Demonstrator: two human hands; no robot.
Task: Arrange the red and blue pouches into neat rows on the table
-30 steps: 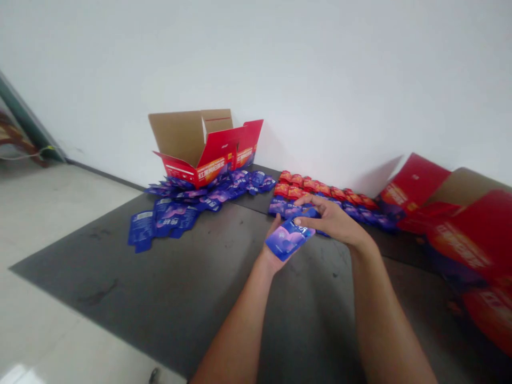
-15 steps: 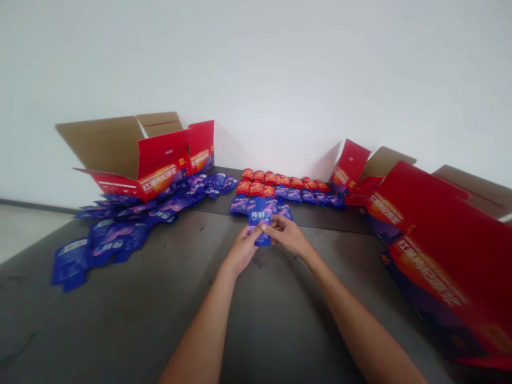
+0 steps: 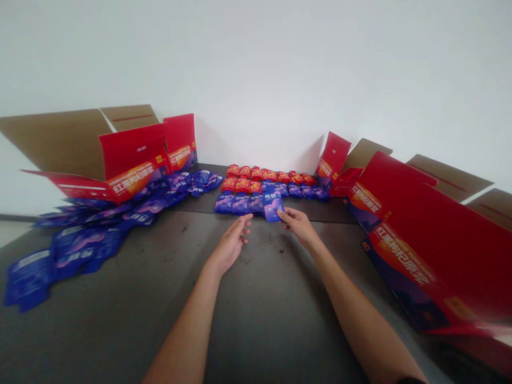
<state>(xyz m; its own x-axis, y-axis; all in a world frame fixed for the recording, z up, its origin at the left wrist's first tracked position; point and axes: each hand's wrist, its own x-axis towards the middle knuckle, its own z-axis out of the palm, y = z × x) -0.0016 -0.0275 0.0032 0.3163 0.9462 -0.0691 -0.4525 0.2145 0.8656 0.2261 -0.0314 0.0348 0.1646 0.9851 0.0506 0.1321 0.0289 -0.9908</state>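
Note:
My right hand [image 3: 298,224] pinches a blue pouch [image 3: 272,205] by its lower right corner, tilted slightly, in front of the front row of blue pouches [image 3: 240,205]. Apart from it, my left hand [image 3: 232,240] is over the table to the left, fingers stretched out and holding nothing. Behind the blue pouches lie rows of red pouches [image 3: 242,184]. The held pouch partly hides the right end of the front row.
A large loose heap of blue pouches [image 3: 86,245] spreads on the left, before an open red carton [image 3: 136,154]. Open red cartons [image 3: 408,229] stand on the right. A white wall [image 3: 256,80] rises behind the dark table [image 3: 256,320].
My left hand has let go of the blue pouch and drawn away to the left. My right hand keeps the pouch, now to the right and nearer the rows. The view has shifted right.

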